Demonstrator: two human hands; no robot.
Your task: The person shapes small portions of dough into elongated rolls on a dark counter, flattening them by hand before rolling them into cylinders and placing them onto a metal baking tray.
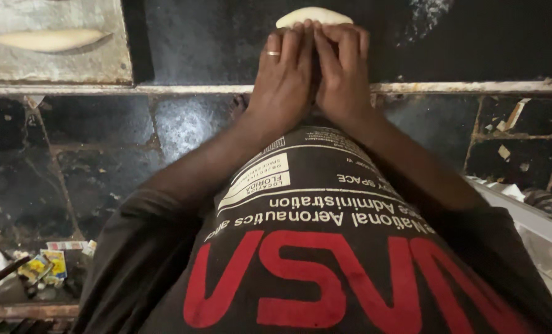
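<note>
Head view. Dough piece [313, 15]: pale cream, smooth, oval, lying on the dark worktop [214, 43] just beyond the fingertips. Left hand [283, 83] and right hand [342, 77] side by side, touching, fingers flat and extended, pressing on the dough's near edge; neither is curled shut. Gold ring [273, 53] on left hand. Left of the dough, 1 long tapered dough roll [50, 39] on a grey floured tray [96, 68].

Dough piece [313, 15] on table [214, 43], under both hands' fingers [300, 37]; second dough piece [50, 39] on tray [96, 68], far left.
</note>
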